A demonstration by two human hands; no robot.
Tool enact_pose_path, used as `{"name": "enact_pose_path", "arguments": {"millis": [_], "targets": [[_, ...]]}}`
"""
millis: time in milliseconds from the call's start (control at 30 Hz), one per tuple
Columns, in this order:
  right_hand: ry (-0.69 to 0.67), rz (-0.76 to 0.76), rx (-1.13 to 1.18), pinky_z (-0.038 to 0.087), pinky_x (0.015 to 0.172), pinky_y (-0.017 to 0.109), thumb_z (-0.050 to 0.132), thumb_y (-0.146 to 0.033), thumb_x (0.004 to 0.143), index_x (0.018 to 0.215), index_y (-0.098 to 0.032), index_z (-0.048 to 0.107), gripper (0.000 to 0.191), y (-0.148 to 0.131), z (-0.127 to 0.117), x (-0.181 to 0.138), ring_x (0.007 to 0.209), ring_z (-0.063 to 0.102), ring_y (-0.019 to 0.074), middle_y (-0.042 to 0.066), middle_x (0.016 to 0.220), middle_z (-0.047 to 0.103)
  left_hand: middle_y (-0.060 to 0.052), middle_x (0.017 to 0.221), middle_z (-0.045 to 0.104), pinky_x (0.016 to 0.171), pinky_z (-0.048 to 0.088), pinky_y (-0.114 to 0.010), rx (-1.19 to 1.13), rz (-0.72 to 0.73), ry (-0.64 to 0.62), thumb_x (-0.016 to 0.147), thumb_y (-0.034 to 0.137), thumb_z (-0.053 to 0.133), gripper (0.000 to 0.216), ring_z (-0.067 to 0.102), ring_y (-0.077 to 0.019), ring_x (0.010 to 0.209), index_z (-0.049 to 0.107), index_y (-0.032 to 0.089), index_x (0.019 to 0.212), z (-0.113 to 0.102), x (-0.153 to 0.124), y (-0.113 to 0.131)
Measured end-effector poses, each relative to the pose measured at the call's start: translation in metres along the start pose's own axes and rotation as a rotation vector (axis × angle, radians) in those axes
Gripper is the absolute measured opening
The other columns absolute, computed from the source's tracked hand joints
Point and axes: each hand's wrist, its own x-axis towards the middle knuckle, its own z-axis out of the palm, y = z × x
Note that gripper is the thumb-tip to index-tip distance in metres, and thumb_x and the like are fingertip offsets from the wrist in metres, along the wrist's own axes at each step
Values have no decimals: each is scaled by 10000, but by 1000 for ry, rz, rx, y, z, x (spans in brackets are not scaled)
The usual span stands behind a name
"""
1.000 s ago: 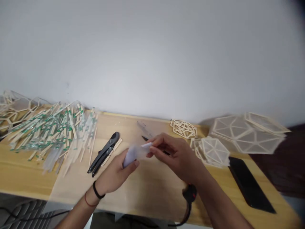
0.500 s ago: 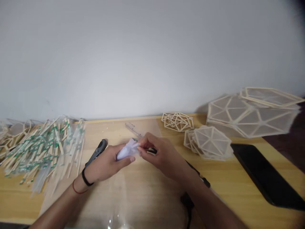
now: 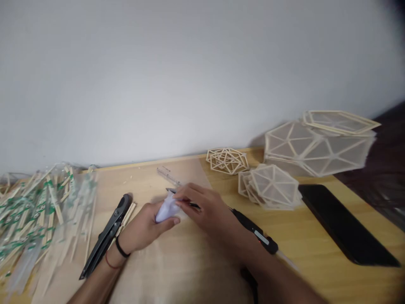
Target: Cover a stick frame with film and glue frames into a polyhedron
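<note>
My left hand (image 3: 144, 226) is closed around a small, crumpled pale lavender bundle (image 3: 166, 210), thin and soft like tissue or film; its exact kind I cannot tell. The thumb lies along the bundle's near side. With fingertips pinched, my right hand (image 3: 202, 207) grips the bundle's upper right edge. Both hands are above the translucent sheet on the table. A dark, pen-like thing (image 3: 171, 190) shows behind the bundle, partly covered by the right hand. Beside my left wrist lies a black cutting tool (image 3: 109, 232), with short wooden sticks (image 3: 128, 216) next to it.
Wrapped chopsticks (image 3: 41, 211) are heaped at left. A clear ruler (image 3: 168, 175) lies near the wall. To the right are a bare stick frame (image 3: 227, 161), smaller covered panels (image 3: 274, 185), large covered panels (image 3: 319, 147), a black phone-like slab (image 3: 344, 223) and a black corded tool (image 3: 256, 230).
The view has shifted, so the table items sit further left. My right fingers have come closer to my left hand, and the bundle looks more gathered. Both hands keep their grip.
</note>
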Motion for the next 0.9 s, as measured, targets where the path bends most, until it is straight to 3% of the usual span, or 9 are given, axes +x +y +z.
{"name": "enact_pose_path", "arguments": {"millis": [233,433,667,900], "targets": [[60,93,19,539,741,272,708,-153,938,990,-233,710,95,3,1,2,803,674,155,24,950,720,15,737,624,610,404,-250,-50,-68,24,911,416,650,234,519,-158,651,695,187,895,5,-1,5],[94,23,54,551,803,311,725,-213,944,954,-247,746,41,2,-1,3,897,687,182,38,964,713,15,726,629,587,396,-241,-33,-51,0,916,412,662,231,513,-152,641,724,189,923,3,-1,3],[175,62,120,541,761,295,824,-234,872,841,-251,768,66,-2,0,1,823,667,164,10,876,693,21,700,626,640,438,-262,-39,-36,80,925,435,656,252,535,-159,631,723,192,943,8,-3,11],[123,65,138,560,833,320,777,-216,901,837,-274,807,91,-3,-2,2,905,671,177,26,950,672,13,694,645,631,451,-268,-3,-25,112,932,442,649,263,551,-165,614,718,189,932,8,-3,13]]}}
